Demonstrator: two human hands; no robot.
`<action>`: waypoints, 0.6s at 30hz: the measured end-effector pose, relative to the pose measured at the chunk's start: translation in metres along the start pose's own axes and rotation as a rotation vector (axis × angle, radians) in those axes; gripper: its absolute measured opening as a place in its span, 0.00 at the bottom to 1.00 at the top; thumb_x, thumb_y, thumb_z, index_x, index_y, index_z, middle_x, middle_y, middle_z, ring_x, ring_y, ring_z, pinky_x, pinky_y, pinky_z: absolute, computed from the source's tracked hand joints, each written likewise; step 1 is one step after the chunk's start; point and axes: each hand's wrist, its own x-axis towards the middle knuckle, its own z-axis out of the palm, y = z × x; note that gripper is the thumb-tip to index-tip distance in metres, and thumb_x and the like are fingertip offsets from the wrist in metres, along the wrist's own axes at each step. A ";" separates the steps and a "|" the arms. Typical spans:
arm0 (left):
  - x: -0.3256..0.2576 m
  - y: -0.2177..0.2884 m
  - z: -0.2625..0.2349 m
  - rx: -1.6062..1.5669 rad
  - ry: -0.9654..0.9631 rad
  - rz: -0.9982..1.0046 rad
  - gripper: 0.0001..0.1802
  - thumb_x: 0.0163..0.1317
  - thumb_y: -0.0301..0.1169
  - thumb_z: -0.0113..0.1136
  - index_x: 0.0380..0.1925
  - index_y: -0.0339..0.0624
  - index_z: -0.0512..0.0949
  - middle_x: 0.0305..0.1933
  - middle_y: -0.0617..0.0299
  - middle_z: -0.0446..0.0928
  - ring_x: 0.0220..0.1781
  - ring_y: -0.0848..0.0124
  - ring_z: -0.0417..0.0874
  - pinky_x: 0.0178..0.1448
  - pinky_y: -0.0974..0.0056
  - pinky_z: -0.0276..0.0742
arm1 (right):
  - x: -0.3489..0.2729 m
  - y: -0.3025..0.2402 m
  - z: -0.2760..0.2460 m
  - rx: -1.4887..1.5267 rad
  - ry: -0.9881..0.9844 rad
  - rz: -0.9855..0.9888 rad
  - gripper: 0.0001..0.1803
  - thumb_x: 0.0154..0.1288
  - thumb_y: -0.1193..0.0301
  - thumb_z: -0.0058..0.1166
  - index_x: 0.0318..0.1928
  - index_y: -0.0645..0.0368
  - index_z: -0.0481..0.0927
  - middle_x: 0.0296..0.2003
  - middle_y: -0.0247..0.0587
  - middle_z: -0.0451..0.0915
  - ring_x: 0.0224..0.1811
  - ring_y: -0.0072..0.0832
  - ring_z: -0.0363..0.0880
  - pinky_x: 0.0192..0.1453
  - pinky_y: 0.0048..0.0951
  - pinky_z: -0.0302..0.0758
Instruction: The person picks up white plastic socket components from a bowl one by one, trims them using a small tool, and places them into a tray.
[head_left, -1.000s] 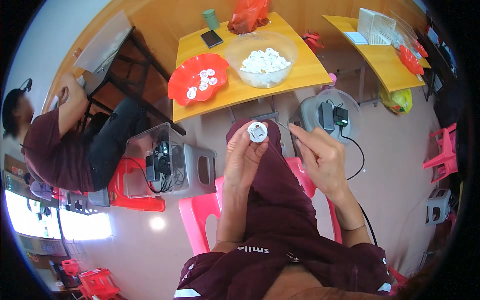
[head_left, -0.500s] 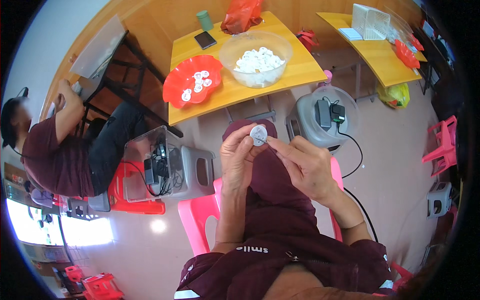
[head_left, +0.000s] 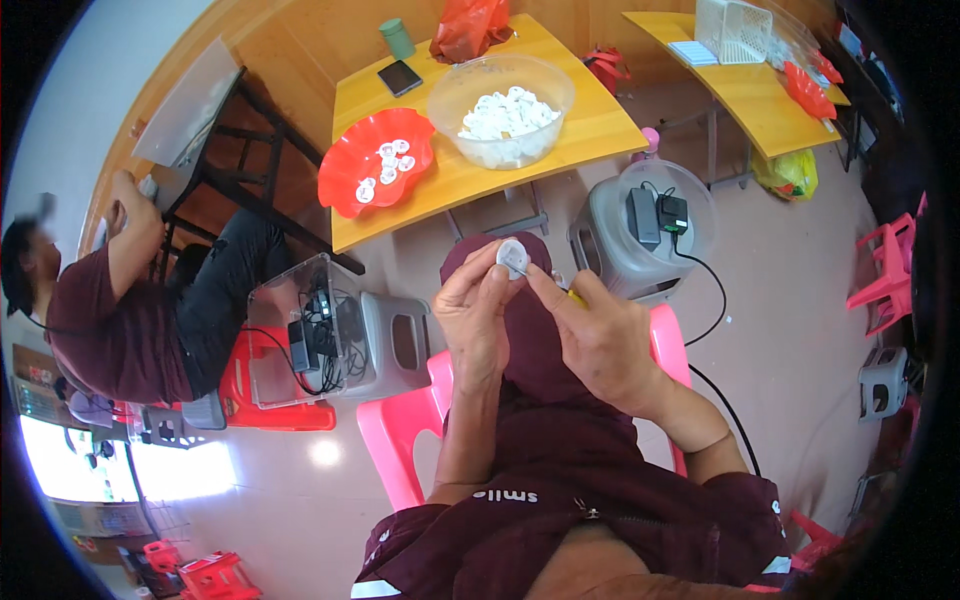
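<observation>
Above my lap, my left hand (head_left: 474,305) is closed, pinching a small round white plastic piece (head_left: 512,258) between thumb and fingers. A recessed or marked face of it shows; the details are too small to make out. My right hand (head_left: 606,338) is closed round a thin tool with a yellow handle (head_left: 577,298), most of it hidden by the fingers. Its slim dark tip appears to meet the piece's right edge, with my right index finger stretched alongside. On the table ahead, similar white round pieces fill a clear bowl (head_left: 552,92), and several lie on a red scalloped plate (head_left: 335,160).
The yellow table (head_left: 590,130) also holds a phone (head_left: 399,78), a green canister (head_left: 397,38) and a red bag (head_left: 470,30). Black adapters (head_left: 643,218) with a cable sit on a grey stool at right. Another person (head_left: 110,320) sits at left beside a clear bin (head_left: 285,350) of cables.
My right hand has turned, with its index finger stretched toward the piece, and the yellow handle now shows. The white piece is slightly tilted. My view has shifted a little.
</observation>
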 end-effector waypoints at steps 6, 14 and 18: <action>0.003 0.002 -0.002 -0.215 -0.129 -0.102 0.14 0.62 0.26 0.52 0.47 0.34 0.72 0.47 0.50 0.76 0.46 0.64 0.80 0.47 0.65 0.81 | -0.001 -0.001 -0.011 0.010 0.021 -0.026 0.22 0.53 0.77 0.54 0.51 0.49 0.76 0.21 0.36 0.63 0.15 0.31 0.68 0.16 0.31 0.65; 0.004 0.003 -0.004 -0.301 -0.110 -0.166 0.14 0.62 0.27 0.52 0.47 0.36 0.73 0.48 0.50 0.76 0.46 0.65 0.80 0.48 0.64 0.80 | 0.001 0.002 -0.007 0.039 0.074 -0.063 0.23 0.53 0.77 0.54 0.52 0.50 0.76 0.20 0.35 0.62 0.15 0.28 0.67 0.16 0.28 0.64; 0.004 0.002 -0.003 -0.286 -0.109 -0.160 0.13 0.61 0.27 0.53 0.46 0.36 0.74 0.47 0.51 0.76 0.47 0.67 0.79 0.49 0.63 0.80 | 0.002 0.004 -0.004 0.024 0.077 -0.056 0.23 0.52 0.77 0.54 0.52 0.49 0.76 0.21 0.35 0.62 0.15 0.27 0.67 0.16 0.28 0.64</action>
